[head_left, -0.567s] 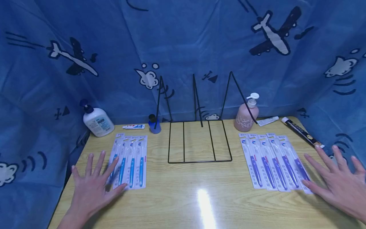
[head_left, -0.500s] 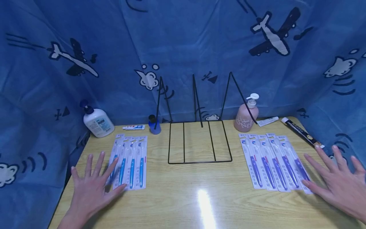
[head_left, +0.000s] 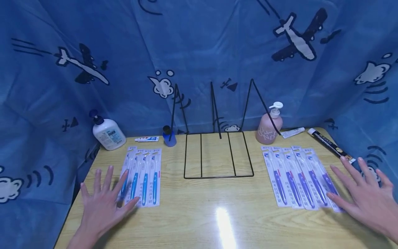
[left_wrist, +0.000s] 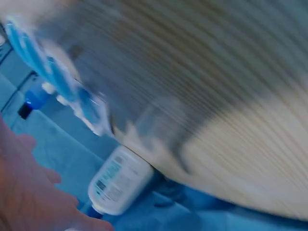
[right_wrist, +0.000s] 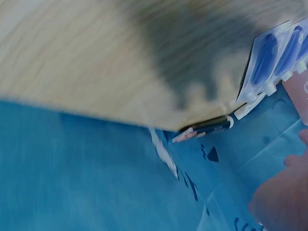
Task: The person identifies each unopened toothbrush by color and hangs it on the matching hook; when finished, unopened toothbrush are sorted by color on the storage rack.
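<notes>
The tabletop (head_left: 192, 207) has a rack (head_left: 214, 132) at its twelve o'clock. Left hand (head_left: 104, 207) and right hand (head_left: 370, 199) have fingers spread, holding nothing: blue brushes (head_left: 145, 180) lie at the left hand's two o'clock, purple brushes (head_left: 305, 185) at the right hand's ten. I can't tell whether either hand touches them. The brushes overlap in slick-looking packaging, so a low sweep could knock several askew. Compared with half a second ago, the right hand sits slightly nearer nine o'clock; the brushes and rack look unmoved.
</notes>
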Demonstrator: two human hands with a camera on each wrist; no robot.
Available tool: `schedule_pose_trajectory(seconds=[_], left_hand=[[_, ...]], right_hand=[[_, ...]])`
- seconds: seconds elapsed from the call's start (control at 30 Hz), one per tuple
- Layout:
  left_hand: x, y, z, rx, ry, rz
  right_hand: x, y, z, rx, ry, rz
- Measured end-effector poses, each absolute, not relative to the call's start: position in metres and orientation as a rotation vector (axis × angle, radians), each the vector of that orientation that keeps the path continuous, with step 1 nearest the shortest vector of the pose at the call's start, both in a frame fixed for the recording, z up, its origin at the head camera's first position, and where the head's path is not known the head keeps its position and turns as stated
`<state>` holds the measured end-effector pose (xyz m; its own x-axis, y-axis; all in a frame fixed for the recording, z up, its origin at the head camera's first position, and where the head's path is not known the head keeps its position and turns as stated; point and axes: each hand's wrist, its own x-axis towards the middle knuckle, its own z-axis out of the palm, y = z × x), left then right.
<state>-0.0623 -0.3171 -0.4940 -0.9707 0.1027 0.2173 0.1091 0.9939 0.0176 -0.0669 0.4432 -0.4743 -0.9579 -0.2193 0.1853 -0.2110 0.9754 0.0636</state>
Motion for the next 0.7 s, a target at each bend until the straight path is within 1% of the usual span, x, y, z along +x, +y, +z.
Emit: schedule_pose_trajectory(seconds=[0.13, 0.27, 0.4, 0.5, 0.63, 0.7], left_hand=[[-0.076, -0.288, -0.488, -0.114, -2.982, -0.183], [-0.092, -0.256, -0.482, -0.169, -2.958, -0.334], [-0.108, -0.222, -0.480, -0.274, -2.897, -0.471], [-0.120, -0.196, -0.480, -0.351, -2.873, -0.574], [-0.134, -0.167, -0.483, -0.400, -2.892, -0.712], [-0.140, -0.156, -0.485, -0.409, -2.923, -0.773]], right_hand=[[-0.073, 0.443, -0.474, 0.318, -2.906, 0.149], [-0.081, 0.442, -0.470, 0.199, -2.993, 0.375], [-0.089, 0.444, -0.464, 0.021, -3.098, 0.626], [-0.091, 0.448, -0.460, -0.170, -3.130, 0.830], [-0.092, 0.455, -0.461, -0.412, -3.114, 1.048], [-0.093, 0.459, -0.463, -0.463, -3.107, 1.100]])
